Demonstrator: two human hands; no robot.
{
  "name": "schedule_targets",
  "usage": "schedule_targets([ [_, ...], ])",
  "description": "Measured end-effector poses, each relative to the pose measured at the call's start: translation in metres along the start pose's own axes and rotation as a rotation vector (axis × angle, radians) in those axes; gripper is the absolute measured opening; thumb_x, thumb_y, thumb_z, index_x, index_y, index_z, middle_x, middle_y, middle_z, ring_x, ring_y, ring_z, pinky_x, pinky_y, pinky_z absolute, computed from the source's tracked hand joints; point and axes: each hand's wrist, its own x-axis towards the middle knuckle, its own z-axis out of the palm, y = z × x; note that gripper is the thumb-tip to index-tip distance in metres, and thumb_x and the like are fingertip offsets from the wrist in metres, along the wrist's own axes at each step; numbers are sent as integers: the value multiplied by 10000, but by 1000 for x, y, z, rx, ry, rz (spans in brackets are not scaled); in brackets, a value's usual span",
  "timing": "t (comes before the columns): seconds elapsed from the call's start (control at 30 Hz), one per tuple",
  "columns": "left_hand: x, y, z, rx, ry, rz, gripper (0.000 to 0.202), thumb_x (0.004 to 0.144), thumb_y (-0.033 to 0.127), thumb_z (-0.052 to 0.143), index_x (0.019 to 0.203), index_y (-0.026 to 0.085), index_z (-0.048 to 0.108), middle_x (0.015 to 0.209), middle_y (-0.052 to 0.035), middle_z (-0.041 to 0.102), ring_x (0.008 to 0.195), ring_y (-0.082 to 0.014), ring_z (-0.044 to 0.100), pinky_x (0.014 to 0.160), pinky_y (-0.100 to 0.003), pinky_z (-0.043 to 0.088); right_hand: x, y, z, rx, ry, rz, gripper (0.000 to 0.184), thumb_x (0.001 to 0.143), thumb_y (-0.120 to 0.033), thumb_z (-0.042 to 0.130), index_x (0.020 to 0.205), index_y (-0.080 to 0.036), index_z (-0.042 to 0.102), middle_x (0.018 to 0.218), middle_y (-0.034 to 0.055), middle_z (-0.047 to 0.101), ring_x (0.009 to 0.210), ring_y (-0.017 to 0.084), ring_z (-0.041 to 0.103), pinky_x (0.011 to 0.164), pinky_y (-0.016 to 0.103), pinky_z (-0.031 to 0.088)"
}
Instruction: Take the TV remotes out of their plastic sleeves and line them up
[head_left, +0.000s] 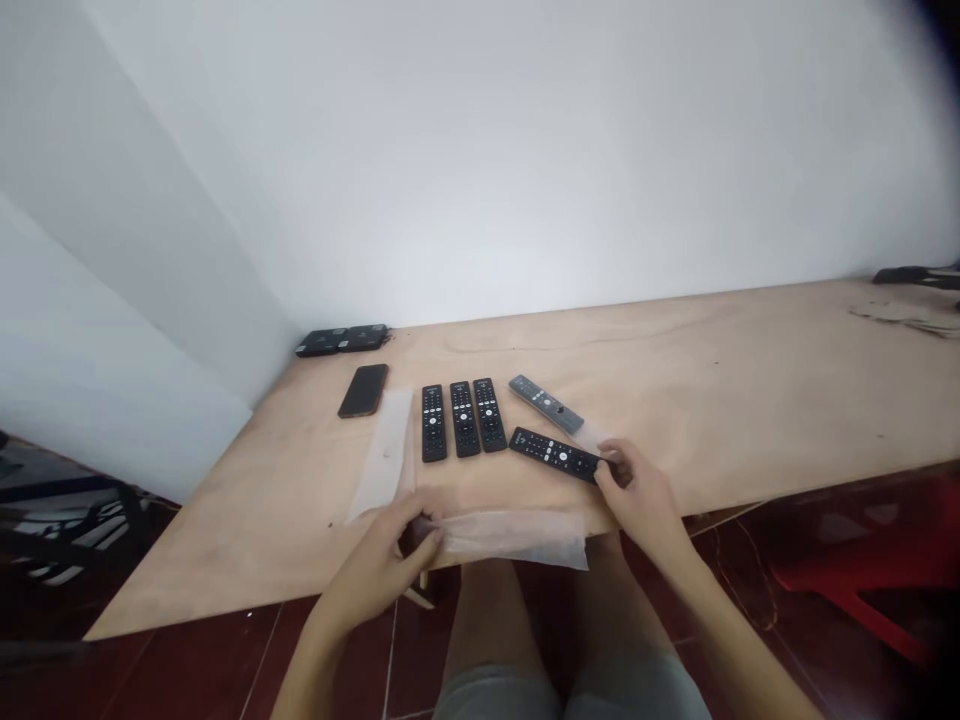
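Observation:
My left hand (416, 538) pinches one end of a thin translucent plastic sleeve (517, 535), which lies along the table's front edge with its far end hanging slightly over. The fingers of my right hand (628, 482) are closed on the lower end of a black remote control (555, 453), lying slanted on the table. Just behind it is a greyer-looking remote control (546, 403), apparently inside a translucent sleeve whose end reaches toward my right fingers. Three more black remotes (464, 418) lie side by side to the left. Another flat translucent sleeve (384, 450) lies left of those.
A dark phone (364, 390) rests at the left of the wooden table (750, 390). Two black boxes (343, 340) sit at the back left corner by the wall. Dark items (915, 276) lie far right. A red plastic chair (870, 570) stands below right.

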Motion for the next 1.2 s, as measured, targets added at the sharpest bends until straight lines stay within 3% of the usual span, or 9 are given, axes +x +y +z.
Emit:
schedule_targets([
  [0.1,-1,-1,4,-26,29,7,153,1033,372,560,978,252,637,893,-29,655,829,-225,622,778,-354,521,9,-16,13,-222,-20,-60,244,944,-324,559,1134,-232,682,970,99,789,793,278,713,761,400,522],
  [0.23,-2,1,5,-59,35,-14,99,1015,324,583,991,257,653,923,-25,674,847,-224,640,795,-352,517,16,-28,21,-351,-52,-87,261,974,-312,510,1160,-220,667,962,106,783,834,302,720,727,377,480],
  [0.47,-1,2,5,-46,30,5,56,996,260,606,1010,252,660,975,-24,699,894,-222,639,805,-328,487,30,-50,37,-413,-185,-151,307,996,-240,503,1251,-226,672,1075,113,803,932,314,735,754,363,457],
  [0.73,-1,1,7,-51,38,25,234,983,237,624,1202,286,692,1123,-44,728,1000,-248,670,901,-366,527,54,-72,69,-561,-261,-205,452,1031,-234,487,1475,-235,572,1049,135,795,897,330,732,734,365,463],
  [0.87,-2,0,8,-55,56,24,290,976,229,626,1253,294,683,1171,-52,729,1040,-257,670,926,-383,537,62,-76,77,-555,-292,-216,436,1055,-263,478,1480,-221,566,1062,147,787,909,333,736,739,375,481],
  [0.93,-1,-1,9,-58,74,17,266,975,245,629,1232,285,688,1139,-55,731,1015,-259,672,907,-386,544,59,-77,74,-465,-281,-258,390,1068,-274,469,1434,-229,596,1088,137,781,937,327,729,774,387,499],
  [1.07,1,-1,13,-69,130,-40,157,969,311,644,1106,261,704,1018,-47,724,904,-251,673,795,-357,551,30,-67,52,-189,-329,-430,269,1092,-351,477,1155,-249,718,1110,99,738,1080,298,675,958,410,514],
  [1.2,2,0,15,-57,171,-86,142,972,360,651,1034,240,695,951,-43,694,824,-231,648,720,-326,519,-4,-45,21,-95,-463,-482,182,1026,-378,631,1156,-291,724,1269,82,672,1215,314,585,1091,473,457],
])
